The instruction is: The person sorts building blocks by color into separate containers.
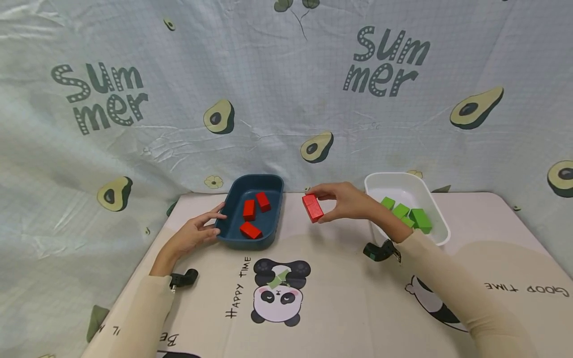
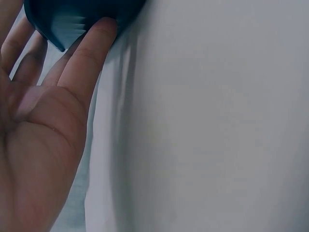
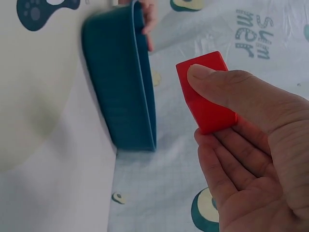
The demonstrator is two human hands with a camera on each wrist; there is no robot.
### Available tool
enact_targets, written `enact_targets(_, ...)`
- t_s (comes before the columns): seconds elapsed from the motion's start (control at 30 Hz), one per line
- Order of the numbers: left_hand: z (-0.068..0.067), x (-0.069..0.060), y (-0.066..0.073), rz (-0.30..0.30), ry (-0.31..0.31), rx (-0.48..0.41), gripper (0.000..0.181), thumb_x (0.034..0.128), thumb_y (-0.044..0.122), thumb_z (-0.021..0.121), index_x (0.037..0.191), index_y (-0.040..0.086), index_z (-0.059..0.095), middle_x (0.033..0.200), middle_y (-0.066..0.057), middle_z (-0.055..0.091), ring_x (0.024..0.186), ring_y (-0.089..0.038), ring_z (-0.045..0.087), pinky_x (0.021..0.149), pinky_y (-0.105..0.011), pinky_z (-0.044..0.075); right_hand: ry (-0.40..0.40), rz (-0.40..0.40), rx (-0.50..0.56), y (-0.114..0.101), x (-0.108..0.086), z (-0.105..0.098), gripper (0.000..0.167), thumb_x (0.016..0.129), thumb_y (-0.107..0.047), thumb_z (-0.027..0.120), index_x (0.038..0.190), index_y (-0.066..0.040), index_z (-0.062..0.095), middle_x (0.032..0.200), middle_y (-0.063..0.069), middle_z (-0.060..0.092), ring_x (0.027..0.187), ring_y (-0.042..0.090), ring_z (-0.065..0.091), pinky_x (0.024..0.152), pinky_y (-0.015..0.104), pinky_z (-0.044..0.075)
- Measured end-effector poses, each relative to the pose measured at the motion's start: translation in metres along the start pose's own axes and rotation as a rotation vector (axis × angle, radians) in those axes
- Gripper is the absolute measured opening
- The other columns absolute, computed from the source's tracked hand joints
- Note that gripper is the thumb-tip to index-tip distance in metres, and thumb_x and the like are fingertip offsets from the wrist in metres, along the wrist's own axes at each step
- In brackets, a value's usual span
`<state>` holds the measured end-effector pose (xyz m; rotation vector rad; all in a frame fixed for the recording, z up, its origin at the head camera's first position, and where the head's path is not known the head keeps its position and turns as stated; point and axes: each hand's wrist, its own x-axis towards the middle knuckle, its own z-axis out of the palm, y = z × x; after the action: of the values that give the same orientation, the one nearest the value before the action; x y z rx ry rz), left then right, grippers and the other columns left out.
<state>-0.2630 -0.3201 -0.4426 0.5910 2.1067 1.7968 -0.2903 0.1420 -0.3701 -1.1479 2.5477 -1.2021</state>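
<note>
My right hand (image 1: 348, 201) pinches a red block (image 1: 313, 208) between thumb and fingers, held above the table between two bins. In the right wrist view the thumb lies across one face of this block (image 3: 208, 108), with fingers behind it. To its left stands a dark blue bin (image 1: 246, 244) with three red blocks (image 1: 249, 210) lying apart inside. My left hand (image 1: 193, 232) rests against the bin's left side with fingers extended. In the left wrist view its fingertips meet the blue bin (image 2: 130, 12); part of that contact is hidden.
A white bin (image 1: 405, 180) holding several green blocks (image 1: 421, 220) stands at the right, partly behind my right forearm. Both bins are near the table's back edge, before a hanging printed cloth (image 1: 268, 74). A panda print (image 1: 277, 303) marks the table cover.
</note>
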Motion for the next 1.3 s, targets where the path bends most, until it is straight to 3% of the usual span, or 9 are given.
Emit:
enact_targets(0.5, 0.001, 0.0, 0.001, -0.019, 0.005, 0.01, 0.049, 0.1, -0.001, 0.06, 0.143, -0.014, 0.041, 0.171, -0.009, 0.006, 0.126, -0.012, 0.057, 0.097, -0.026, 0.054, 0.001, -0.029, -0.009, -0.014, 0.01, 0.004, 0.069, 0.073, -0.015, 0.093, 0.136, -0.011, 0.065, 0.131, 0.002, 0.068, 0.12, 0.024, 0.065, 0.105, 0.041, 0.051)
enact_targets(1.3, 0.001, 0.0, 0.003, -0.027, 0.004, 0.043, 0.047, 0.1011, -0.001, 0.059, 0.144, -0.01, 0.043, 0.171, -0.009, 0.005, 0.125, -0.008, 0.058, 0.099, -0.024, 0.053, 0.027, -0.035, 0.019, -0.013, 0.014, 0.016, 0.068, 0.075, -0.02, 0.092, 0.137, -0.012, 0.064, 0.13, 0.0, 0.068, 0.118, 0.021, 0.065, 0.106, 0.038, 0.051)
